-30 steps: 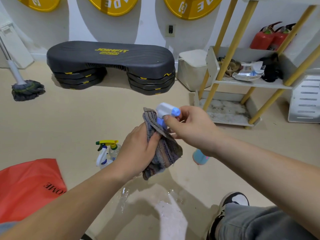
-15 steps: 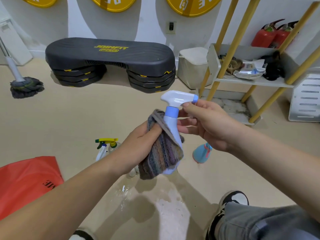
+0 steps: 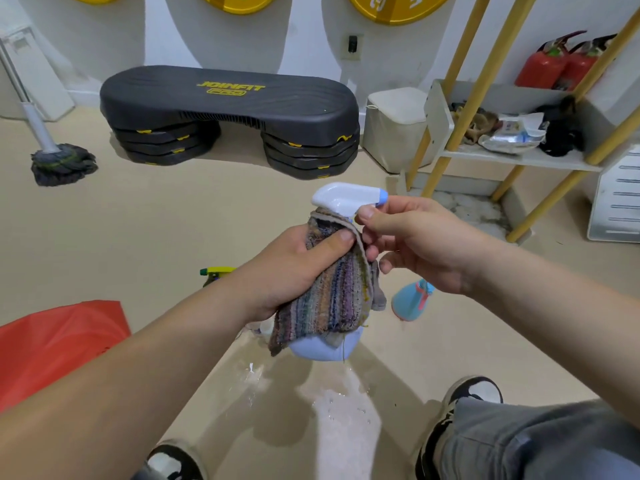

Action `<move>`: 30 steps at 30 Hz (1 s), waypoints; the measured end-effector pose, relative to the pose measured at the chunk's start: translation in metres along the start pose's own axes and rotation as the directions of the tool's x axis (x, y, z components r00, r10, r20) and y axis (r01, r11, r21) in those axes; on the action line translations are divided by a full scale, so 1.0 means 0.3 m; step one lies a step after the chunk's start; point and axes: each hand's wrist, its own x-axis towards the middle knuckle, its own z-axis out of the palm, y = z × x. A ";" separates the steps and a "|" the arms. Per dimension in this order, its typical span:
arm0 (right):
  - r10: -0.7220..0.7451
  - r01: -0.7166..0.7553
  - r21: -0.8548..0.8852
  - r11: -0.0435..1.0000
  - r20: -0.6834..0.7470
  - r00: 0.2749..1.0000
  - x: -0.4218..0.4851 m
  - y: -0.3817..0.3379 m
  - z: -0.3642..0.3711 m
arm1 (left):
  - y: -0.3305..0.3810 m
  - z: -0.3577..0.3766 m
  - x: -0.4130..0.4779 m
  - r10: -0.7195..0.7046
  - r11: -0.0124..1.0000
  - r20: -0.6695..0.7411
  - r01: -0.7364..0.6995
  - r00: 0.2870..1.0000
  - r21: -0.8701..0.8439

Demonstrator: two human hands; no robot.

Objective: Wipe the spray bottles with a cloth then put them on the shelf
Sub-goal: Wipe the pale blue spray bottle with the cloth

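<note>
A pale blue spray bottle with a white trigger head (image 3: 346, 197) stands upright in the air at the centre. My left hand (image 3: 294, 268) grips a striped multicolour cloth (image 3: 332, 292) wrapped round the bottle's body, up to the neck. My right hand (image 3: 419, 244) pinches the bottle at the neck, just under the trigger head. Only the bottle's rounded base shows below the cloth. On the floor a teal bottle (image 3: 410, 303) lies on its side to the right, and the yellow nozzle of another bottle (image 3: 216, 271) peeks out behind my left wrist.
The yellow-legged white shelf (image 3: 516, 157) stands at the right with bags and dark items on it. A black step platform (image 3: 228, 116), a white bin (image 3: 394, 129) and a mop (image 3: 62, 161) line the back. A red bag (image 3: 59, 344) lies at left. Wet patch (image 3: 343, 410) between my shoes.
The bottle went from tilted to upright, and my left hand slid the cloth up its body to the neck. My right hand shifted its hold to just under the trigger head.
</note>
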 end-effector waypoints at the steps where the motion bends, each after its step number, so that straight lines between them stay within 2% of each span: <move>1: -0.003 0.003 0.004 1.000 -0.007 1.000 -0.003 -0.004 0.004 | -0.011 0.003 0.005 0.023 0.997 -0.061 -0.019 0.998 0.075; 2: -0.012 0.012 0.006 1.000 -0.016 1.000 -0.007 -0.009 0.013 | -0.030 0.006 0.016 0.021 0.993 -0.126 -0.007 0.992 0.116; 4: -0.038 0.038 -0.002 0.999 -0.042 0.998 -0.017 -0.018 0.041 | -0.061 0.012 0.023 -0.101 0.993 -0.221 0.112 0.970 0.039; 6: -0.049 0.048 -0.019 0.999 -0.117 0.992 -0.022 -0.029 0.069 | -0.104 0.015 0.020 -0.294 0.947 -0.118 0.273 0.949 -0.169; 8: -0.053 0.052 -0.008 0.999 -0.222 0.974 -0.024 -0.051 0.075 | -0.135 0.025 0.001 -0.399 0.872 -0.027 0.370 0.916 -0.321; 10: -0.044 0.051 0.015 0.999 -0.304 0.952 -0.025 -0.077 0.059 | -0.145 0.038 -0.016 -0.459 0.809 0.003 0.420 0.888 -0.412; 13: -0.010 0.023 0.032 0.999 -0.338 0.941 -0.028 -0.081 0.037 | -0.133 0.059 -0.022 -0.466 0.784 0.087 0.456 0.881 -0.421; 15: -0.008 0.016 0.024 1.000 -0.328 0.945 -0.032 -0.066 0.051 | -0.131 0.069 -0.010 -0.474 0.788 0.032 0.440 0.880 -0.431; 18: -0.015 0.007 -0.027 1.000 -0.292 0.956 -0.048 -0.048 0.096 | -0.146 0.075 0.003 -0.520 0.809 -0.162 0.422 0.839 -0.410; 20: -0.021 -0.003 -0.081 0.997 -0.294 0.956 -0.062 -0.034 0.124 | -0.163 0.073 0.008 -0.518 0.838 -0.291 0.411 0.804 -0.358; 21: -0.025 -0.006 -0.098 0.995 -0.303 0.953 -0.070 -0.026 0.136 | -0.175 0.070 0.008 -0.489 0.869 -0.359 0.410 0.795 -0.278; 23: -0.032 -0.012 -0.127 0.992 -0.333 0.943 -0.088 -0.011 0.152 | -0.191 0.059 -0.009 -0.344 0.903 -0.466 0.424 0.815 0.076; 24: -0.031 -0.020 -0.142 0.990 -0.342 0.939 -0.099 -0.005 0.157 | -0.201 0.049 -0.016 -0.248 0.859 -0.499 0.427 0.830 0.283; 25: -0.025 -0.029 -0.152 0.988 -0.344 0.939 -0.110 0.000 0.159 | -0.210 0.042 -0.022 -0.182 0.805 -0.513 0.427 0.839 0.412; 26: -0.015 -0.042 -0.159 0.986 -0.342 0.940 -0.121 0.004 0.158 | -0.216 0.040 -0.027 -0.160 0.781 -0.501 0.420 0.851 0.463; 30: 0.084 -0.148 -0.180 0.973 -0.320 0.944 -0.146 0.053 0.102 | -0.216 0.066 -0.010 -0.140 0.761 -0.385 0.348 0.912 0.548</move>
